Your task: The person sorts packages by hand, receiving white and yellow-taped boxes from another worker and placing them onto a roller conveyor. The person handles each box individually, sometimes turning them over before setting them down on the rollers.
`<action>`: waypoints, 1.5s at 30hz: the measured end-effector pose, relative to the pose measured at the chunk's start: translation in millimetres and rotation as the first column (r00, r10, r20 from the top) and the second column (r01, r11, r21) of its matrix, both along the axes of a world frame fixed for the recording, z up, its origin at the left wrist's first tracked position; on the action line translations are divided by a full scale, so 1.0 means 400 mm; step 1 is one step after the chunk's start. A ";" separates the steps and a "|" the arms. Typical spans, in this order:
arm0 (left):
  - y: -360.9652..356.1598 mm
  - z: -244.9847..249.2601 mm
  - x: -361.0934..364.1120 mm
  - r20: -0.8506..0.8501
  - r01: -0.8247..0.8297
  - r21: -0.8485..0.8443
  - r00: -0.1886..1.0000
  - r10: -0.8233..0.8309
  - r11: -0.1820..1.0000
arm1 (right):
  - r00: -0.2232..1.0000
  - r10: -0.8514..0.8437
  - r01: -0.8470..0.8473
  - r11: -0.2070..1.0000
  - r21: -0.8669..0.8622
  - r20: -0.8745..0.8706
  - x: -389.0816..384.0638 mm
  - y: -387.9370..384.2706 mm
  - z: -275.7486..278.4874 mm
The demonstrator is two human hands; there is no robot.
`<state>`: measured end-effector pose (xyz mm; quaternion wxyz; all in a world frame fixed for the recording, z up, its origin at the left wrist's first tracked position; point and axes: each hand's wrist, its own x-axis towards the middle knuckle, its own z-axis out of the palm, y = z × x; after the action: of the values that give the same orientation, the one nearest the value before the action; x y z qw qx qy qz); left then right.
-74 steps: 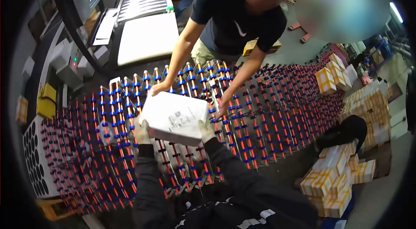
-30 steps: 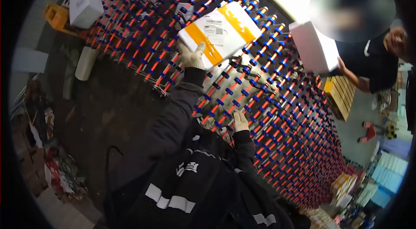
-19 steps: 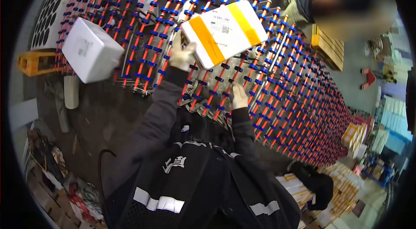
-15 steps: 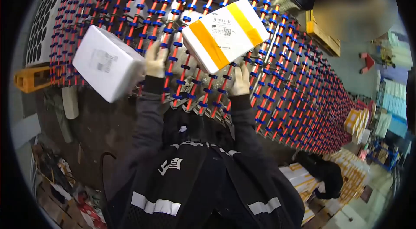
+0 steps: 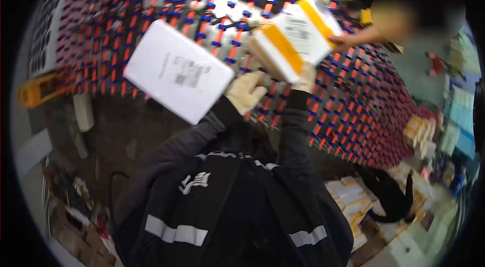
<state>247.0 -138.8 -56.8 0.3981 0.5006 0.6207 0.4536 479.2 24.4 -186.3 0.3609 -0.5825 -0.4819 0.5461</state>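
Both my hands wear pale work gloves. My left hand (image 5: 246, 92) is open beside the right-hand corner of a white box (image 5: 177, 72) with a printed label, its fingers apart over the rollers. My right hand (image 5: 305, 79) grips the near corner of another white box (image 5: 298, 32), which has two yellow-orange tape bands and a label. This taped box sits tilted over the roller conveyor (image 5: 348, 110). On its right edge rests a co-worker's bare hand (image 5: 342, 43). Motion blurs the picture.
The conveyor of red rods and blue wheels curves away to the right. Across it stands the co-worker, close to the taped box. Stacked taped boxes (image 5: 348, 201) and another person in black (image 5: 389, 193) are at lower right. An orange pallet-like frame (image 5: 40, 90) stands at left.
Both boxes have shifted right in view, and the taped one has turned. My left hand has moved right. The co-worker's hand has come onto the taped box.
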 end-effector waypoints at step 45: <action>0.594 0.069 -0.165 -0.483 -0.128 0.010 0.868 0.117 0.992 | 0.981 -0.185 0.194 0.942 0.272 -0.060 -0.145 0.199 -0.033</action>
<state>181.0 98.7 -29.3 0.2066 0.5531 0.7357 0.3319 421.2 103.9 -199.5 0.4977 -0.5606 -0.4889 0.4460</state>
